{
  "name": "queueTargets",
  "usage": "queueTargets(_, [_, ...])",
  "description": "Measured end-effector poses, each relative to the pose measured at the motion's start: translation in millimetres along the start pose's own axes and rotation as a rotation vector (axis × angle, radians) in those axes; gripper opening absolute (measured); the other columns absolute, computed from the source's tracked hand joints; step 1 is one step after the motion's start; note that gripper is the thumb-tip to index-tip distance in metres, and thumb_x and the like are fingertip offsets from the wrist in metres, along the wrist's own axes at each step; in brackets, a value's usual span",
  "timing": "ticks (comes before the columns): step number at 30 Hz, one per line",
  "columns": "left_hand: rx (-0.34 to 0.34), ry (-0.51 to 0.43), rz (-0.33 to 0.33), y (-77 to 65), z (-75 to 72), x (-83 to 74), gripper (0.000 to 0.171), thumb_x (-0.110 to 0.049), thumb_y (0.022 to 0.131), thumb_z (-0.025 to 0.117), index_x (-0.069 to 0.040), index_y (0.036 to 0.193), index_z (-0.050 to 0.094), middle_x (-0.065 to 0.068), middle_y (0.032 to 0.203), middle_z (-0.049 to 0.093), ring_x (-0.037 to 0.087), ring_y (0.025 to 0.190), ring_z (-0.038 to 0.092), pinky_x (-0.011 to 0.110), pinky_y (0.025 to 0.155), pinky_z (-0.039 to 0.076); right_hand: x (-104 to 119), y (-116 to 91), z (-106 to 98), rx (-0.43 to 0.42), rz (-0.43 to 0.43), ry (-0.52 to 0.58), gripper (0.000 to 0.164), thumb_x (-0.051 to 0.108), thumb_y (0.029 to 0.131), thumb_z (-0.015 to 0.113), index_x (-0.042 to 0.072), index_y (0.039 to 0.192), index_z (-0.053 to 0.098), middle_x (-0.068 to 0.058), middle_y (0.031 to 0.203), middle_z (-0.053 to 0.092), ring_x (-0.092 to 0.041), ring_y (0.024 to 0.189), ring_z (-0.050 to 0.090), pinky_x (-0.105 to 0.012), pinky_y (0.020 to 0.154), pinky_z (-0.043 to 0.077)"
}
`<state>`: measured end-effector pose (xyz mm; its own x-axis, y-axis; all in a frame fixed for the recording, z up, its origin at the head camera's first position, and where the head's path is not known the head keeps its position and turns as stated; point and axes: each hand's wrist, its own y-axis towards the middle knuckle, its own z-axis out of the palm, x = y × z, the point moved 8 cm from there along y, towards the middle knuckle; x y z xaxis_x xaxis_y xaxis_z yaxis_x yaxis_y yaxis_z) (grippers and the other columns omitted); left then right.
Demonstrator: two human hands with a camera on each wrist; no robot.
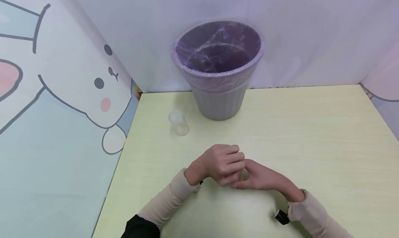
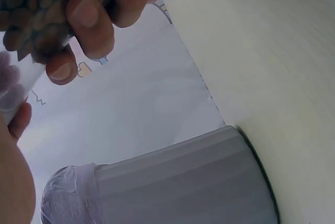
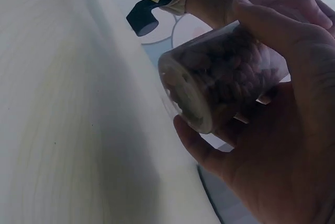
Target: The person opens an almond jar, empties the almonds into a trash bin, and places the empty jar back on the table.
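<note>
My right hand (image 1: 260, 175) holds a clear plastic jar (image 3: 225, 72) filled with small brown pieces that look like nuts or beans. In the right wrist view its thumb lies along the jar's upper side and the fingers wrap below, with the jar tilted and its round base towards the camera. My left hand (image 1: 222, 163) curls around the jar's other end, knuckles up, and in the left wrist view its thumb (image 2: 13, 177) is beside the clear end of the jar. From the head camera the two hands mostly hide the jar.
A grey wastebin (image 1: 218, 104) lined with a purple bag stands at the table's back edge. Left of it a small clear container (image 1: 179, 123) stands on the pale table (image 1: 311, 134). Cartoon-printed cloth (image 1: 71, 127) hangs at the left, and a black wrist device (image 1: 282, 217) sits by the right sleeve.
</note>
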<state>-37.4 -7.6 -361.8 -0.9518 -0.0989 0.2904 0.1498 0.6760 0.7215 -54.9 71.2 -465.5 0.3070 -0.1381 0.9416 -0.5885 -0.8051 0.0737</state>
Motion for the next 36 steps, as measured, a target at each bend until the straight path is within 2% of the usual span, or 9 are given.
queueTargets(3, [-0.006, -0.03, 0.056, 0.0, 0.4, -5.0, 0.023, -0.014, 0.084, 0.046, -0.02, 0.064, 0.053, -0.007, 0.061, 0.042, 0.012, 0.061, 0.023, 0.022, 0.051, 0.027, 0, 1, 3, 0.025, -0.024, 0.014, 0.023, 0.025, 0.096, 0.077, 0.026, 0.117, 0.066, 0.009, 0.105, 0.07, -0.004, 0.09, 0.065, -0.025, 0.082, 0.056])
queueTargets(6, [0.014, -0.031, 0.058, 0.0, 3.5, -6.4, 0.022, -0.014, 0.084, 0.046, -0.02, 0.065, 0.053, -0.006, 0.063, 0.043, 0.012, 0.061, 0.025, 0.022, 0.051, 0.028, -2, 4, 4, -0.023, -0.037, -0.006, 0.02, 0.022, 0.095, 0.078, 0.026, 0.111, 0.066, 0.011, 0.099, 0.069, -0.004, 0.085, 0.065, -0.025, 0.076, 0.057])
queueTargets(11, [0.037, 0.027, -0.053, -2.0, 8.0, 0.6, 0.02, -0.013, 0.082, 0.044, -0.019, 0.063, 0.049, -0.005, 0.062, 0.041, 0.013, 0.061, 0.022, 0.024, 0.052, 0.026, -2, 9, -1, -0.193, -0.065, -0.125, 0.024, 0.009, 0.088, 0.079, 0.026, 0.096, 0.065, 0.015, 0.085, 0.064, 0.001, 0.075, 0.059, -0.022, 0.067, 0.054])
queueTargets(15, [0.049, 0.07, -0.14, -2.3, 9.7, 7.0, 0.022, -0.014, 0.085, 0.043, -0.017, 0.064, 0.049, -0.003, 0.063, 0.04, 0.014, 0.063, 0.021, 0.025, 0.054, 0.025, 2, 12, -7, -0.316, -0.108, -0.149, 0.036, -0.002, 0.072, 0.077, 0.028, 0.088, 0.063, 0.014, 0.078, 0.061, 0.002, 0.071, 0.055, -0.019, 0.062, 0.05])
queueTargets(21, [0.076, 0.119, -0.167, -2.6, 10.6, 9.1, 0.026, -0.017, 0.09, 0.038, -0.018, 0.067, 0.051, -0.003, 0.065, 0.042, 0.014, 0.06, 0.025, 0.024, 0.053, 0.027, 7, 11, -14, -0.455, -0.194, -0.211, 0.041, -0.003, 0.059, 0.077, 0.029, 0.082, 0.064, 0.015, 0.072, 0.06, 0.003, 0.065, 0.053, -0.013, 0.057, 0.045])
queueTargets(24, [0.083, 0.144, -0.173, -3.5, 10.8, 8.4, 0.03, -0.019, 0.093, 0.036, -0.017, 0.072, 0.057, -0.003, 0.067, 0.045, 0.014, 0.059, 0.028, 0.023, 0.052, 0.028, 8, 6, -14, -0.519, -0.179, -0.321, 0.038, 0.004, 0.061, 0.079, 0.03, 0.085, 0.067, 0.018, 0.077, 0.063, 0.003, 0.071, 0.054, -0.015, 0.072, 0.045])
queueTargets(28, [0.083, 0.171, -0.189, -3.6, 9.9, 8.4, 0.031, -0.021, 0.095, 0.035, -0.017, 0.076, 0.06, -0.003, 0.069, 0.046, 0.014, 0.059, 0.03, 0.022, 0.05, 0.027, 8, -1, -14, -0.589, -0.114, -0.478, 0.033, 0.015, 0.063, 0.083, 0.027, 0.091, 0.071, 0.022, 0.084, 0.067, 0.002, 0.08, 0.056, -0.03, 0.094, 0.037])
queueTargets(32, [0.069, 0.166, -0.198, -3.0, 8.7, 9.0, 0.029, -0.021, 0.095, 0.037, -0.018, 0.072, 0.055, -0.002, 0.07, 0.045, 0.013, 0.06, 0.03, 0.022, 0.048, 0.025, 12, -5, -12, -0.641, -0.106, -0.577, 0.034, 0.021, 0.065, 0.085, 0.02, 0.097, 0.072, 0.014, 0.09, 0.07, -0.002, 0.082, 0.059, -0.037, 0.096, 0.035])
queueTargets(36, [0.01, 0.139, -0.215, -2.8, 4.5, 11.6, 0.028, -0.019, 0.093, 0.041, -0.018, 0.067, 0.053, -0.001, 0.069, 0.047, 0.013, 0.06, 0.033, 0.021, 0.051, 0.028, 14, -4, -14, -0.673, -0.122, -0.642, 0.032, 0.021, 0.066, 0.085, 0.017, 0.095, 0.07, 0.008, 0.087, 0.067, -0.006, 0.078, 0.058, -0.042, 0.094, 0.036])
